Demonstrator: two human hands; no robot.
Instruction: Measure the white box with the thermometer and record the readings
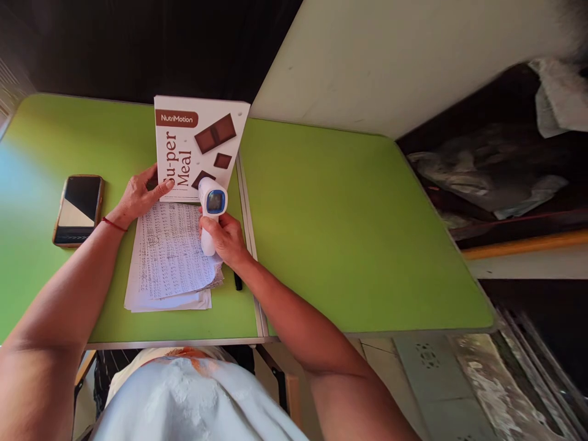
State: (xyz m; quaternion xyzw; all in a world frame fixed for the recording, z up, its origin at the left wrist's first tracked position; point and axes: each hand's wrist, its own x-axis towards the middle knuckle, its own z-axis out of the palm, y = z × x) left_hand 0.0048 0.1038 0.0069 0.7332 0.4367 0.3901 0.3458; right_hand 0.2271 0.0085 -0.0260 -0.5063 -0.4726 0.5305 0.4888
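The box [195, 150], white with brown chocolate pieces and lettering, is tipped up with its front facing the wearer. The left hand [140, 195] pinches its lower left corner, thumb on the front and fingers behind. The right hand [228, 237] is wrapped around the handle of the thermometer [214, 202], whose screen end stands in front of the box's lower right corner and hides part of that side. Whether the two touch cannot be told.

Just below the box lie the papers [172, 251], a loose stack covered in handwriting; the thermometer's handle and the right hand block their upper right edge. Below and right of the box, the pen [237, 282] shows only one dark end. Left of the box, beyond the left hand, the phone [79, 210] lies apart on the green tabletop [358, 233]. A metal strip [250, 239] crosses the tabletop just right of the box. Behind the box rises a dark panel [138, 43]; far to its right, crumpled plastic [496, 168] sits on a dark shelf.
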